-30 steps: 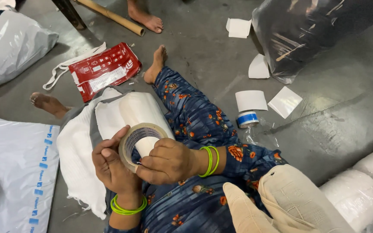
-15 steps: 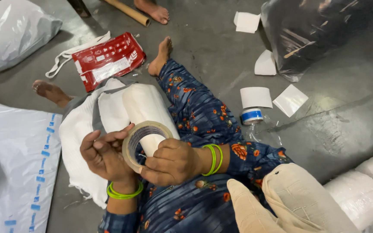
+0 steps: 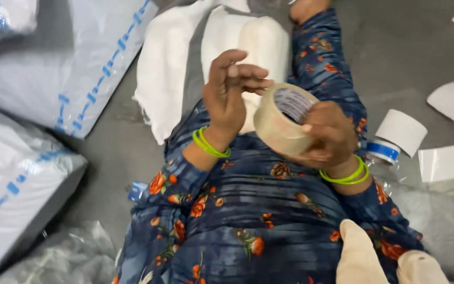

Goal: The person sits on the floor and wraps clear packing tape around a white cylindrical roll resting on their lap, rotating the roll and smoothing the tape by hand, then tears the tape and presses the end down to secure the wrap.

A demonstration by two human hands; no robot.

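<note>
Right hand (image 3: 328, 132) clasps the packing tape roll (image 3: 282, 121). Left hand (image 3: 232, 92), at its 9 o'clock, pinches fingertips at the roll's rim, possibly the tape end. White wrapped parcel (image 3: 258, 44) lies at 12 o'clock.

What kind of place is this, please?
Probably a packing or dispatch area, worked on the floor: sealed grey mailer bags, a roll of packing tape in the right hand, and loose label papers on the concrete.

tape roll (image 3: 282, 120) far rim hidden by right hand (image 3: 329, 134) | tape end perhaps blurred
</note>
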